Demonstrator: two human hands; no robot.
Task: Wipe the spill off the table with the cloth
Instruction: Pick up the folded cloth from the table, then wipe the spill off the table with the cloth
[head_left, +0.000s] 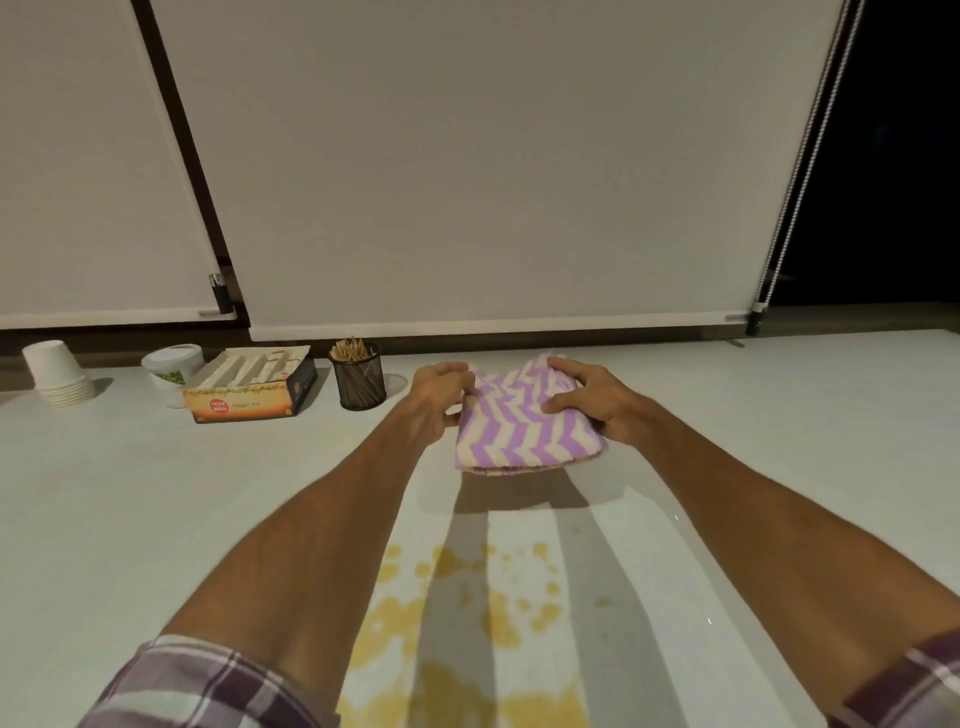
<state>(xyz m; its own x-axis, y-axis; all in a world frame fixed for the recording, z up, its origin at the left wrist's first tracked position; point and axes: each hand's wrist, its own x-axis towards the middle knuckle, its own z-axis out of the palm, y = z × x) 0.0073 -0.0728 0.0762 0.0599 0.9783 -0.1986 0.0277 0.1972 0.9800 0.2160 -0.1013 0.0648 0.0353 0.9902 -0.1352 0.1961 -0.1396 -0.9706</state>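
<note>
cloth (524, 418): folded, purple-white zigzag, held above table (156, 493) | both hands' fingers grasping it | spill (493, 623): yellow, unwiped

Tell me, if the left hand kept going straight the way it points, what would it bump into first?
Probably nothing but the cloth the left hand already grips; beyond that the table looks free.

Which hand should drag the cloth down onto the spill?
Probably the right hand: it lies flat on top of the cloth, while the left hand only pinches its edge. The spill lies nearer, between both arms.
</note>
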